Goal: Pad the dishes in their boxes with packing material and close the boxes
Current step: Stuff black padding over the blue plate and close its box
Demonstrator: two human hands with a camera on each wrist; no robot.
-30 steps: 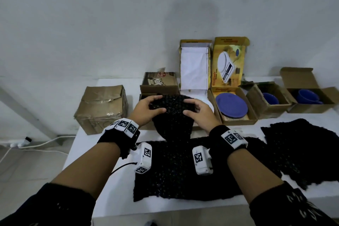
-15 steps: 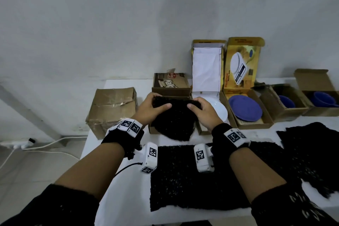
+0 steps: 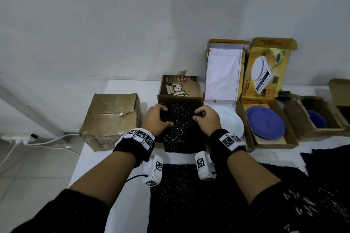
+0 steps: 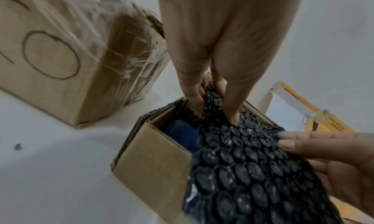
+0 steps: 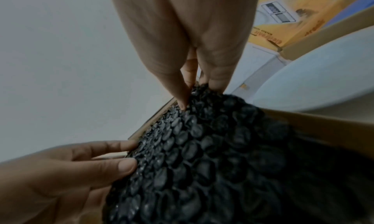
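A black bubble wrap sheet (image 3: 181,128) lies over the open brown box (image 4: 153,166), whose lid (image 3: 180,89) stands up behind. My left hand (image 3: 162,117) pinches the sheet's far left corner (image 4: 212,102) down inside the box. My right hand (image 3: 198,115) pinches the far right corner (image 5: 198,90). The sheet's near end hangs over the box's front wall. In the left wrist view a blue dish (image 4: 180,131) shows inside the box under the wrap.
A taped, closed carton (image 3: 111,119) stands left of the box. To the right are a white plate (image 3: 231,125), a blue plate (image 3: 265,123) in a yellow box and a blue bowl (image 3: 316,121) in a brown box. More bubble wrap sheets (image 3: 189,195) lie near the table's front edge.
Both hands carried the bubble wrap sheet forward and lowered it onto the brown box. It now covers the opening, where before it hung in front of the box.
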